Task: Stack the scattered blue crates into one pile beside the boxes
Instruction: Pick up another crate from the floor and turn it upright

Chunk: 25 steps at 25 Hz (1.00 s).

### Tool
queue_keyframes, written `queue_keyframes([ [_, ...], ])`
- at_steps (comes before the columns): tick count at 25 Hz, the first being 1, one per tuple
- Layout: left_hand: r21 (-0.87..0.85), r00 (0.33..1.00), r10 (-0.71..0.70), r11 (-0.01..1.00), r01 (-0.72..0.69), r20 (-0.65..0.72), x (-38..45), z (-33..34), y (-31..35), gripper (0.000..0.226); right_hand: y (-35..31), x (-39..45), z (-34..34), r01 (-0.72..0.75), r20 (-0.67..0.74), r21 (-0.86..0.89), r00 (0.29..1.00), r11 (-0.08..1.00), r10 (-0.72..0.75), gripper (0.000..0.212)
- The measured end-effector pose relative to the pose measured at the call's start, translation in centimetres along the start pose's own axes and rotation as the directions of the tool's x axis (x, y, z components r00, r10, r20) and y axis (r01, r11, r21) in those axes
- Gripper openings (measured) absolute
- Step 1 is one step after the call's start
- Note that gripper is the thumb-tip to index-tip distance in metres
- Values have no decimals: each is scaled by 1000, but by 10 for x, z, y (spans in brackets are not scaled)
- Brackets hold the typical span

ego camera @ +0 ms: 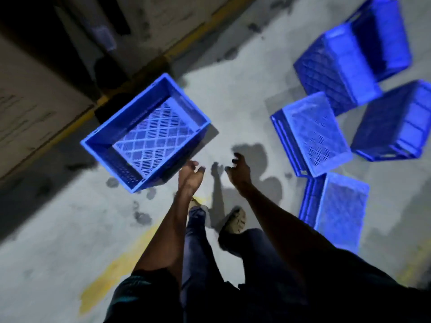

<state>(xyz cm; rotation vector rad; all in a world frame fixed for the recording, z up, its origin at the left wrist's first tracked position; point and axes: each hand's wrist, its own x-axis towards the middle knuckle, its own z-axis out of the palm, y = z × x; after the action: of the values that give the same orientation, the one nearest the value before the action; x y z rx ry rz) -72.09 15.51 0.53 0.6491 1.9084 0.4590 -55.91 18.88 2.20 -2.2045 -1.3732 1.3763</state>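
One blue crate (149,134) stands upright with its open side up on the concrete floor, close to the cardboard boxes (35,108) at the left. My left hand (190,176) hovers just off its near right corner, fingers loosely curled, holding nothing. A little to the right, my right hand (239,170) is also free with relaxed, bent fingers. Several more blue crates lie scattered at the right: one on its side (312,136), one beside my right forearm (338,210), and two farther off (345,64) (396,122).
A yellow floor line (130,259) runs under my arms, and another (191,40) edges the boxes. My feet (235,221) stand between the upright crate and the scattered ones. Bare concrete lies between the two groups.
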Motion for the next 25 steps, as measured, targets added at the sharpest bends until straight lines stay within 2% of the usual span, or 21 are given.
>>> queue_keyframes([
  [4, 113, 990, 104, 987, -114, 91, -50, 58, 18, 21, 90, -45, -92, -145, -131, 209, 976, 967, 175, 57],
  [7, 211, 971, 178, 954, -211, 161, -97, 114, 44, 23, 171, -82, -165, -164, -233, 326, 941, 931, 247, 53],
  [10, 172, 954, 235, 948, -267, 188, -147, 174, 62, 22, 240, -115, -229, -147, -300, 389, 913, 910, 276, 41],
  [12, 150, 939, 260, 943, -297, 224, -171, 209, 71, 21, 277, -121, -255, -193, -307, 443, 885, 876, 350, 51],
  [15, 140, 910, 280, 932, -334, 305, -207, 265, 94, 18, 312, -130, -294, -194, -338, 598, 819, 778, 464, 69],
  [18, 240, 862, 250, 893, -382, 442, -222, 324, 111, 20, 336, -137, -323, -243, -300, 710, 745, 661, 596, 51],
  [21, 302, 797, 252, 829, -471, 550, -216, 392, 123, 22, 370, -133, -345, -218, -318, 774, 679, 594, 662, 60],
  [24, 391, 770, 199, 768, -507, 606, -221, 459, 126, 16, 423, -139, -364, -247, -308, 817, 577, 521, 756, 61],
  [25, 401, 768, 200, 757, -515, 609, -226, 466, 130, 13, 435, -142, -365, -250, -325, 807, 567, 534, 757, 63],
])
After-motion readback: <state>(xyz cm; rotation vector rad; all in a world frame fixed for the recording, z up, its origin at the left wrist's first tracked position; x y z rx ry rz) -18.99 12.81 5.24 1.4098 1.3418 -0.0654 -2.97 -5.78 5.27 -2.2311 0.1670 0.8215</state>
